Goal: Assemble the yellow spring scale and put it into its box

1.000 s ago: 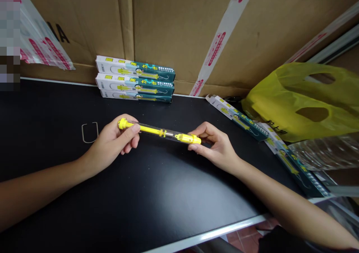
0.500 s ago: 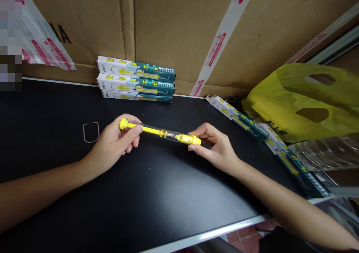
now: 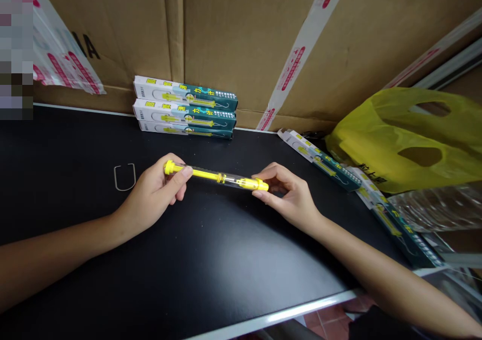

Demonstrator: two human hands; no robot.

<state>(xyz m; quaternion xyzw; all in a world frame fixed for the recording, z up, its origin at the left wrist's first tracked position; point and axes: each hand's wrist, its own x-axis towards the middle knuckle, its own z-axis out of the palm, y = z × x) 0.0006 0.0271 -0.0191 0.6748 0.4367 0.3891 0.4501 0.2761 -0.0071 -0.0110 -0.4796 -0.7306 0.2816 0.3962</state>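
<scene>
Above the black table I hold a spring scale (image 3: 211,175), a clear tube with yellow parts inside and a yellow cap at each end. My left hand (image 3: 160,184) is closed round its left end, thumb on top of the tube. At the other end, my right hand (image 3: 288,187) pinches the tube beside the right yellow cap between thumb and fingers. A spring shows in the tube between the yellow parts. Left of my left hand, a bent metal wire loop (image 3: 124,178) lies on the table, apart from the scale.
Several printed spring scale boxes (image 3: 184,113) are stacked against the large cardboard box (image 3: 233,38) at the back. Two more boxes (image 3: 324,160) lie at the right, near a yellow plastic bag (image 3: 372,139) and clear plastic (image 3: 437,207). The table's pale edge (image 3: 278,315) runs along the front.
The view has shifted slightly. Both hands keep their hold on the spring scale, its right end tilted up a little more; the wire loop and boxes stay put on the table.
</scene>
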